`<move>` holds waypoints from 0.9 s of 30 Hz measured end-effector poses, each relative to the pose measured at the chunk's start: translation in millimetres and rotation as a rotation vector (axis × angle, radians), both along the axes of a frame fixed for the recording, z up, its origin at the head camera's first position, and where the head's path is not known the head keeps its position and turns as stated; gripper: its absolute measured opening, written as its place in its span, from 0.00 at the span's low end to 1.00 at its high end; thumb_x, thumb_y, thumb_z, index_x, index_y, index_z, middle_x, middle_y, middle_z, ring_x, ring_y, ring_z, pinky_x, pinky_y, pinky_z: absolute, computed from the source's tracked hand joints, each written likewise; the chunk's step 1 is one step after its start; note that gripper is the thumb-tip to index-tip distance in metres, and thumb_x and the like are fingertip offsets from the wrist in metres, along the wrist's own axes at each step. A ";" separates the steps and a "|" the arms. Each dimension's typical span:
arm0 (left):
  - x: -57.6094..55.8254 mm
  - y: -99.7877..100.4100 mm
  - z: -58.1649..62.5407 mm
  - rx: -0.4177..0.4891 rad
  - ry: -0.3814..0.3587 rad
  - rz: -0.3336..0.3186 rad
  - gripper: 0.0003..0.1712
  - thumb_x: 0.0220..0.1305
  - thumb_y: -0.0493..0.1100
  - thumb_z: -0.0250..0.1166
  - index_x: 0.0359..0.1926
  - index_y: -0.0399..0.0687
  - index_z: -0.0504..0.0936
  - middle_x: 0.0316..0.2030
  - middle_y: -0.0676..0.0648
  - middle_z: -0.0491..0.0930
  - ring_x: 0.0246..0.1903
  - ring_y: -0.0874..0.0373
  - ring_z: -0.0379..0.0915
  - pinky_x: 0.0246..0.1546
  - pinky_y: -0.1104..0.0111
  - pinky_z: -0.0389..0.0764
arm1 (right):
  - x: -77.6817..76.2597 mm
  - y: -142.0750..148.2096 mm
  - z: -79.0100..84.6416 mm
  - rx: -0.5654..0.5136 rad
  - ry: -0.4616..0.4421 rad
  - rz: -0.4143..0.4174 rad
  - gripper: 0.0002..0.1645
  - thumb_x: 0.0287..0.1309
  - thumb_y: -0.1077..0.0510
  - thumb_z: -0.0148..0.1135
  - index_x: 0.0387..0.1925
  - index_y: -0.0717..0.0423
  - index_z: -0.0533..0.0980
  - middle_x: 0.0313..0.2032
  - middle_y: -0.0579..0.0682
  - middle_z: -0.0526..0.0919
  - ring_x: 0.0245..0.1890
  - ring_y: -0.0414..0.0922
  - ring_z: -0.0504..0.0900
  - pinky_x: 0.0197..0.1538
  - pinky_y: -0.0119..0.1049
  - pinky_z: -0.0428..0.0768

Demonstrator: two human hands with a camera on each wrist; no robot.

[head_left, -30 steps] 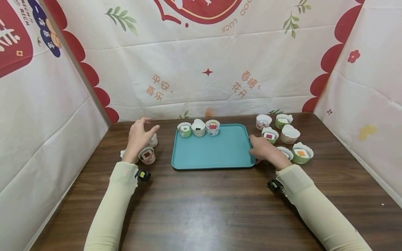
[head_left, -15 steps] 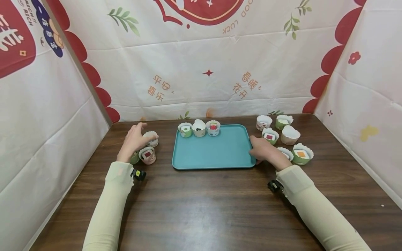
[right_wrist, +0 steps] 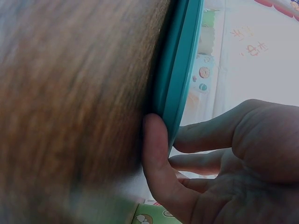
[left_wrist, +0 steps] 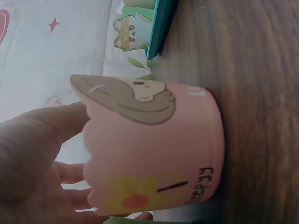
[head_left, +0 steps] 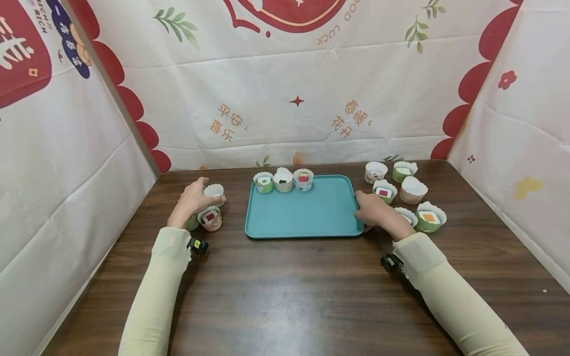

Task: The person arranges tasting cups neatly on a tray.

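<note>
My left hand (head_left: 192, 200) is at a white paper baking cup (head_left: 215, 192), thumb across its near side and fingers behind it. A pink baking cup (left_wrist: 154, 149) fills the left wrist view and hides the fingertips; in the head view it stands just in front of that hand. Part of a green cup (head_left: 192, 222) shows beside the wrist. At the right end of the teal tray (head_left: 307, 217), my right hand (head_left: 373, 210) pinches the rim, as the right wrist view shows. On the tray's back-left edge stand a green cup (head_left: 263, 184), a cream cup (head_left: 283, 182) and a white patterned cup (head_left: 304, 182).
Several more paper cups, such as a green one (head_left: 429, 217) with an orange-topped piece and a cream one (head_left: 412, 192), are grouped right of the tray. The brown wooden table (head_left: 285, 296) is enclosed behind and at the sides by printed white cloth (head_left: 285, 133).
My left hand has come down and its fingers have closed in around the white cup. The right hand stays on the tray's rim, and the tray has not moved noticeably.
</note>
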State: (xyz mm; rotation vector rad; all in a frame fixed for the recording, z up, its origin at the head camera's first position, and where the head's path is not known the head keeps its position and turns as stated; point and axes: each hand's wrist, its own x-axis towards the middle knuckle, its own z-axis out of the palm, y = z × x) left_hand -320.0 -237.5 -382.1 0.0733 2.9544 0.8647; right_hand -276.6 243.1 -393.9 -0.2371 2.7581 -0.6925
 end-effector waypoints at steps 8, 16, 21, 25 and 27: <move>-5.4 2.0 -4.1 -0.025 -0.021 0.029 0.49 0.64 0.58 0.69 0.76 0.39 0.60 0.67 0.29 0.69 0.61 0.34 0.69 0.61 0.37 0.75 | -0.9 2.0 -1.0 0.004 0.003 0.001 0.38 0.67 0.67 0.45 0.74 0.78 0.50 0.59 0.83 0.69 0.31 0.53 0.85 0.24 0.39 0.87; -6.2 3.0 -7.8 -0.038 0.001 0.057 0.45 0.66 0.55 0.68 0.74 0.37 0.63 0.65 0.30 0.72 0.58 0.35 0.71 0.60 0.38 0.76 | 0.1 0.9 0.8 0.004 0.012 0.005 0.38 0.67 0.67 0.46 0.74 0.78 0.50 0.60 0.83 0.69 0.32 0.53 0.85 0.24 0.38 0.87; -5.5 5.0 -8.6 -0.064 0.017 0.045 0.44 0.68 0.54 0.66 0.75 0.34 0.63 0.66 0.28 0.71 0.60 0.32 0.71 0.62 0.38 0.75 | 0.5 1.4 1.3 0.000 0.011 0.006 0.38 0.67 0.67 0.46 0.74 0.79 0.50 0.61 0.83 0.69 0.31 0.52 0.85 0.24 0.38 0.87; -5.1 5.3 -8.7 -0.056 0.017 0.049 0.42 0.69 0.52 0.65 0.75 0.36 0.63 0.68 0.28 0.70 0.62 0.31 0.70 0.64 0.37 0.74 | 0.2 1.5 0.4 -0.005 0.015 0.007 0.38 0.66 0.67 0.46 0.74 0.79 0.50 0.61 0.83 0.69 0.29 0.51 0.85 0.24 0.39 0.87; -4.7 5.0 -8.5 -0.054 0.016 0.048 0.42 0.70 0.52 0.64 0.76 0.36 0.63 0.69 0.28 0.69 0.64 0.31 0.69 0.65 0.37 0.73 | 0.1 1.4 -0.3 -0.007 0.015 0.008 0.38 0.66 0.67 0.46 0.74 0.79 0.50 0.61 0.84 0.69 0.28 0.51 0.86 0.24 0.39 0.87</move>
